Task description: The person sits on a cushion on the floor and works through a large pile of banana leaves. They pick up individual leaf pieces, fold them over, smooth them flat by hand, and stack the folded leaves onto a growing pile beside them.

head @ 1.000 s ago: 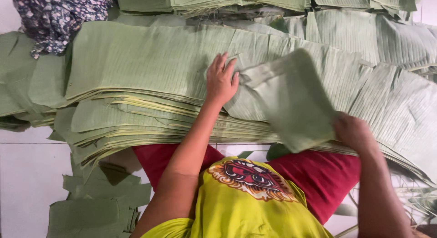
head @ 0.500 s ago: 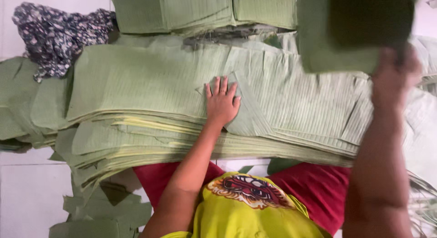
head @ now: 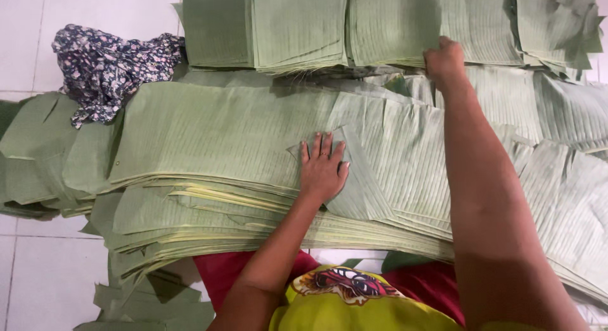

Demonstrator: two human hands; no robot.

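Observation:
A thick stack of long green leaf sheets (head: pixel 221 135) lies across the floor in front of me. My left hand (head: pixel 322 166) rests flat on it, fingers spread, on a loose cut piece (head: pixel 364 185). My right hand (head: pixel 445 60) reaches far forward, fingers curled down on a pile of squarer cut green sheets (head: pixel 392 27) at the back. Whether it still grips a sheet is hidden under the hand.
A crumpled dark floral cloth (head: pixel 107 68) lies at the back left. More cut sheet piles (head: pixel 291 27) line the back, and scraps (head: pixel 152 299) lie on the white tiled floor (head: pixel 38 268) at the lower left. My red and yellow clothing (head: pixel 354 299) fills the bottom.
My right hand lifted a cut green sheet from the near right, swung it up and forward, and now rests on the back pile. My left hand stayed on the long stack.

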